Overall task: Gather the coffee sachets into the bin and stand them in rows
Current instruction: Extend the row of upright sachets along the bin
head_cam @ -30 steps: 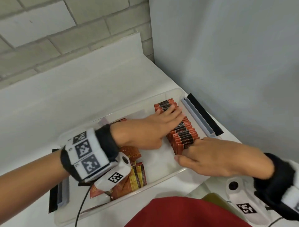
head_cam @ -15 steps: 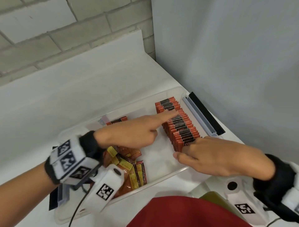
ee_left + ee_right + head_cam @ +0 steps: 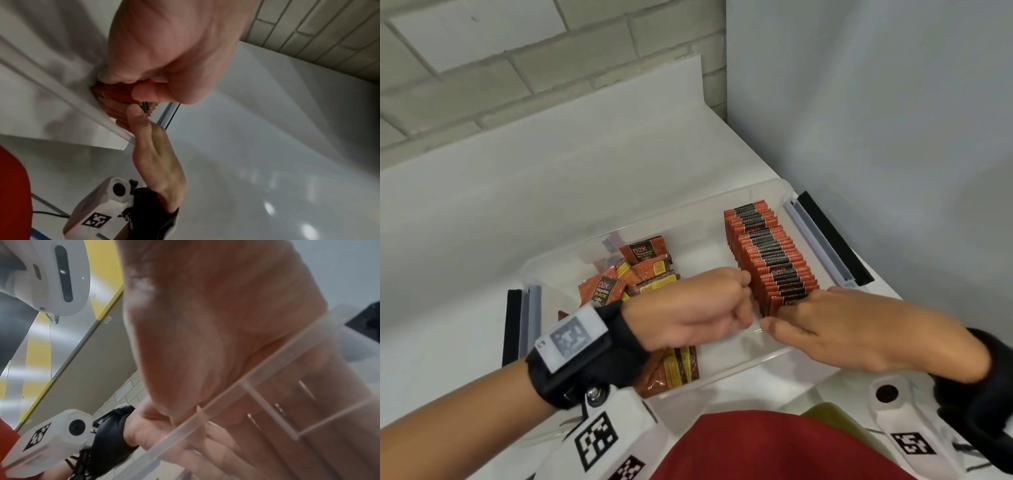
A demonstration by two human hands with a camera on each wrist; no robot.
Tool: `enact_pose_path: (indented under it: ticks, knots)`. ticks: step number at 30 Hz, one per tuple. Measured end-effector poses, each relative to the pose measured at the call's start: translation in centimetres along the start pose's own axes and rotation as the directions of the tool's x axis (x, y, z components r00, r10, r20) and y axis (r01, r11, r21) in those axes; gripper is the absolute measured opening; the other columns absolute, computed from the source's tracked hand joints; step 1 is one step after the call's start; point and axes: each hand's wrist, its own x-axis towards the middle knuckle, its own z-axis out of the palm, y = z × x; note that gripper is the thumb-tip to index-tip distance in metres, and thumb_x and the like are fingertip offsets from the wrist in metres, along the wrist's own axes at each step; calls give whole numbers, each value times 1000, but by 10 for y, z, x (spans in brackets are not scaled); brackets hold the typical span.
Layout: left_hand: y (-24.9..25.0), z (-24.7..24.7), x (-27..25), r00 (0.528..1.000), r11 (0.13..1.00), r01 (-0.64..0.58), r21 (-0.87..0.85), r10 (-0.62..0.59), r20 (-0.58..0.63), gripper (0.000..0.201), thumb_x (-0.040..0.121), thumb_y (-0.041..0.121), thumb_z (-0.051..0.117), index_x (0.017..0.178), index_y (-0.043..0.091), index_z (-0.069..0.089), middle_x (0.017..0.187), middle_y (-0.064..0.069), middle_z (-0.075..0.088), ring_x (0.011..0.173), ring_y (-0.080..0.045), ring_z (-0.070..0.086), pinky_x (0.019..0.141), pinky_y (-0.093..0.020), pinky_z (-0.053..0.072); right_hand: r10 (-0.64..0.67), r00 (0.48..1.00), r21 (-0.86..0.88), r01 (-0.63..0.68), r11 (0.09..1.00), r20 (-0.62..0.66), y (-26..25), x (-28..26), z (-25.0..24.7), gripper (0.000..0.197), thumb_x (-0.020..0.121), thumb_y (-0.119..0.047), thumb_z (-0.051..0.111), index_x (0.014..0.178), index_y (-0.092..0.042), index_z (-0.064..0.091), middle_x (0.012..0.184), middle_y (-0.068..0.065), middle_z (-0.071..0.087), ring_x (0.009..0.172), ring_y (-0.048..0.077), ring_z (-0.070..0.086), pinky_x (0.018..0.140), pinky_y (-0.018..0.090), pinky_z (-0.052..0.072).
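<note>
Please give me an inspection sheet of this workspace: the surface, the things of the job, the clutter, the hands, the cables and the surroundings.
Surface: white table, set in a corner.
Job's things: clear bin on the table; standing row of sachets at its right end; loose sachets heaped at its left end.
Clutter: two grey-and-black strips, one outside each end of the bin.
Hands: left hand with fingers curled, against the side of the row near its near end; right hand with straight fingers against that near end.
Cables: a thin dark cable beside the right wrist camera.
Surroundings: brick wall behind, plain grey wall to the right.
</note>
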Motion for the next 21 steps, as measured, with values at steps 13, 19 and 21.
enact_pose_path:
  ticks: [13, 19, 21]
  knots:
    - [16, -35, -36, 989, 948, -30, 318, 75, -130, 47, 92, -16, 36, 125, 16, 48, 110, 2, 51, 107, -6, 47, 89, -17, 42, 39, 975, 92, -60, 994, 217, 0, -4, -23, 61, 90, -67, 16, 111, -33, 62, 108, -10, 63, 101, 6, 58, 98, 27, 44]
    - [44, -83, -95, 944, 515, 20, 857, 273, -186, 35, 98, 15, 52, 126, 36, 56, 125, 21, 58, 118, 3, 53, 97, -18, 43, -94, 974, 243, 42, 969, 204, -12, -5, -55, 67, 71, -75, 23, 101, -34, 67, 97, -19, 69, 93, -8, 63, 91, 17, 48]
    - [43, -95, -104, 945, 350, 105, 931, 256, -203, 32, 97, 24, 54, 125, 39, 56, 124, 20, 56, 116, -1, 53, 98, -26, 44, -122, 984, 304, 77, 950, 130, -25, 6, -60, 55, 77, -68, 32, 97, -30, 67, 93, -15, 71, 87, -6, 65, 86, 19, 51]
